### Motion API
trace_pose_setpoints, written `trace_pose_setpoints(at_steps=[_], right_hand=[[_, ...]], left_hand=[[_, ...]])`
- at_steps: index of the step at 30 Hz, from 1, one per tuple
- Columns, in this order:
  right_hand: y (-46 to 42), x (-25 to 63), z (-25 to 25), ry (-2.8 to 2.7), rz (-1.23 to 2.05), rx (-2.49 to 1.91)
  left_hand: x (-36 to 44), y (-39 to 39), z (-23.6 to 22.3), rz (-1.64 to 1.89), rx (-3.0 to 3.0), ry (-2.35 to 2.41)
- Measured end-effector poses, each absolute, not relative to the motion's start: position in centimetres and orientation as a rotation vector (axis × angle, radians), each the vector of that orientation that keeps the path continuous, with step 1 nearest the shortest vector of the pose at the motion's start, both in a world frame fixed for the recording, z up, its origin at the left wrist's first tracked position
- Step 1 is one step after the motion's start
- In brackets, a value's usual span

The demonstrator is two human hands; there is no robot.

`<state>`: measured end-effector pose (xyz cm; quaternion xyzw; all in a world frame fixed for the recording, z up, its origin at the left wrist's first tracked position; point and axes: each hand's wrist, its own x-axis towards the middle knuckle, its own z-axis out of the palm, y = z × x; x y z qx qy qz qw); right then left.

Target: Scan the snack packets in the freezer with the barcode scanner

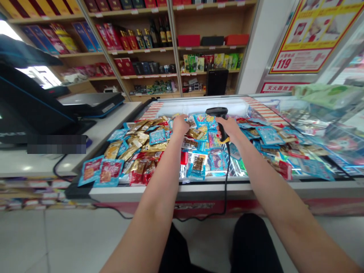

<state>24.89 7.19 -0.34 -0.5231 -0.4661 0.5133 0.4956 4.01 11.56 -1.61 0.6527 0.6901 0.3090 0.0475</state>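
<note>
My right hand point(229, 128) is wrapped round the grip of a black handheld barcode scanner point(216, 112). A black cord point(226, 178) hangs from the scanner's handle over the freezer's front edge. Further left, my left hand point(179, 125) reaches down among the snack packets, fingers curled and partly hidden; what they hold, if anything, cannot be made out. Gold packets point(133, 146) and a blue packet point(157, 137) lie to its left. Below it, nearer to me, rests a blue packet with a clear window and brown contents point(198, 163).
Packets are heaped across the glass-topped chest freezer point(119, 192), with another pile point(269, 134) on the right. A counter point(110, 125) stands at left with a scale point(93, 102) and a dark checkout machine point(31, 98). Stocked shelves point(142, 53) line the back.
</note>
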Motion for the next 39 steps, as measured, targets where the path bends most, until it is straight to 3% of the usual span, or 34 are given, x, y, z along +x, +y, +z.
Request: trace_pose_setpoints(at_steps=[14, 39], right_hand=[[6.5, 24.9, 0.2, -1.244, 1.262, -1.237], [6.0, 25.2, 0.4, -1.36, 1.298, -1.203]], left_hand=[[4.2, 11.6, -1.3, 1.346, 1.752, 1.898], [4.2, 11.9, -2.0, 1.338, 1.754, 1.894]])
